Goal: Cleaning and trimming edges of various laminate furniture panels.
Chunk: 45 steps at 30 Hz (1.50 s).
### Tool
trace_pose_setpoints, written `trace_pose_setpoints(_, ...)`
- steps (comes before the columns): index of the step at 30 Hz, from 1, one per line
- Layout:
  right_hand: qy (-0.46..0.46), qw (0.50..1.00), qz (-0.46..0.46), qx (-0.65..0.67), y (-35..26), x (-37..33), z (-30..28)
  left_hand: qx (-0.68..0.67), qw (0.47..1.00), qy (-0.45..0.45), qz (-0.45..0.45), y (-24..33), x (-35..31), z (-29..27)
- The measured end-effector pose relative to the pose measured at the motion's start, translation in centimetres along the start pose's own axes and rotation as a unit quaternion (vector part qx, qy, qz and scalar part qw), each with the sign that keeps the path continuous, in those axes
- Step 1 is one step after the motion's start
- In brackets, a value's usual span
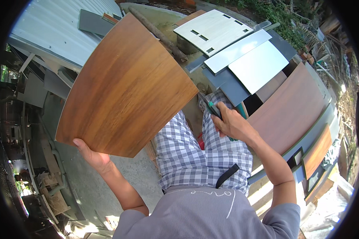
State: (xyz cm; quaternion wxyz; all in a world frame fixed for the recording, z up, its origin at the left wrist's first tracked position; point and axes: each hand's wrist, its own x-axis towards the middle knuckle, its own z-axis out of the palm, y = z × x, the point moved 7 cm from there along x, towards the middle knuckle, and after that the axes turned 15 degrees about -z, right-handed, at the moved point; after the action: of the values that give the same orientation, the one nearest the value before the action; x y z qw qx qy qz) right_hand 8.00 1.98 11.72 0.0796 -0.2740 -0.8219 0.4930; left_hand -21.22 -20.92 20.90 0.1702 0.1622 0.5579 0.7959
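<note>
A large wood-grain board stands tilted in front of me on the left, its brown face toward me. My left hand grips its lower edge near the left corner, thumb on the face and the other fingers hidden behind. My right hand is closed around a green-and-black handled tool. A thin greyish end of this tool points at the board's right corner; whether it touches is unclear, and so is the tool's exact kind. My legs in checked trousers are below, between the two hands.
Several panels lie stacked to the right: a pale one with slots, a white one, a large brown one and a small orange-brown one. Corrugated metal sheeting rises at left. A log lies behind the board.
</note>
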Motion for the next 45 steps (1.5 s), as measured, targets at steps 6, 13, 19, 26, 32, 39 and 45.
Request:
trace_pose_setpoints(6, 0.262, 0.889, -0.007, 0.375, 3.9, -4.0, -0.1, -0.082, 0.991, -0.015, -0.101, -2.8, -0.6, 3.2)
trace_pose_setpoints(13, 0.444, 0.739, -0.078, 0.501, 3.3, -5.9, 0.3, -0.123, 0.933, -0.075, -0.329, -12.2, -5.1, 12.0)
trace_pose_setpoints(19, 0.565, 0.599, -0.004, 0.568, 7.6, -14.0, -4.3, -0.166, 0.82, -0.259, -0.482, -16.9, -14.2, 19.6)
trace_pose_setpoints(26, 0.711, 0.523, -0.05, 0.466, 16.4, -36.4, -12.5, -0.04, 0.702, -0.484, -0.521, -16.5, -18.1, 22.9)
trace_pose_setpoints(32, 0.814, 0.489, 0.024, 0.314, 22.9, -55.4, -21.3, 0.021, 0.707, -0.387, -0.591, -22.4, -15.4, 19.3)
trace_pose_setpoints(39, 0.751, 0.602, 0.141, 0.23, 24.4, -49.9, -23.3, -0.008, 0.758, -0.317, -0.571, -23.9, -10.5, 15.8)
trace_pose_setpoints(45, 0.725, 0.647, 0.217, 0.089, 23.6, -50.6, -23.5, -0.008, 0.779, -0.29, -0.555, -24.7, -7.5, 16.7)
